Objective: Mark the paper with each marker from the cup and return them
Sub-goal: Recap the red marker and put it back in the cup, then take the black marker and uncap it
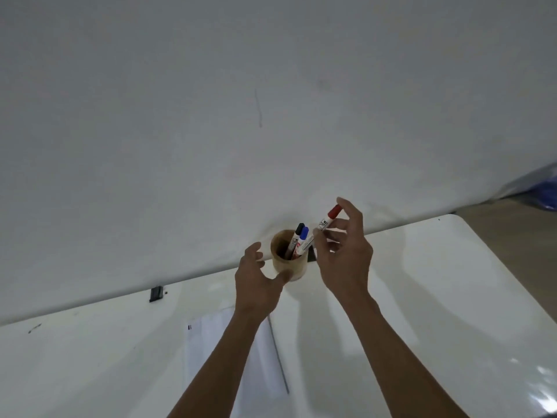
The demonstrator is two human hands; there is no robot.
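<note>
- A glossy white table (pixel 437 297) fills the lower half of the frame, its far edge against a plain pale wall (pixel 241 101); a small black clip (pixel 156 294) sits at that edge, left of centre.
- A white sheet of paper (pixel 211 351) lies flat at lower centre, partly covered by the left forearm, with small dark marks near its upper left corner.
- The right hand (pixel 343 254), right of centre, pinches a red-capped white marker (pixel 327 220) between thumb and fingers (pixel 334 224); the marker tilts up to the right, its lower end over the cup's rim, and the remaining fingers spread loosely.
- The left hand (pixel 256 279) is open, fingers curved and apart, thumb touching the cup's front wall.
- A round tan wooden cup (pixel 289 267) stands upright near the table's far edge at centre, holding a black-capped marker (pixel 297 236) and a blue-capped marker (pixel 302 240), both leaning right.
</note>
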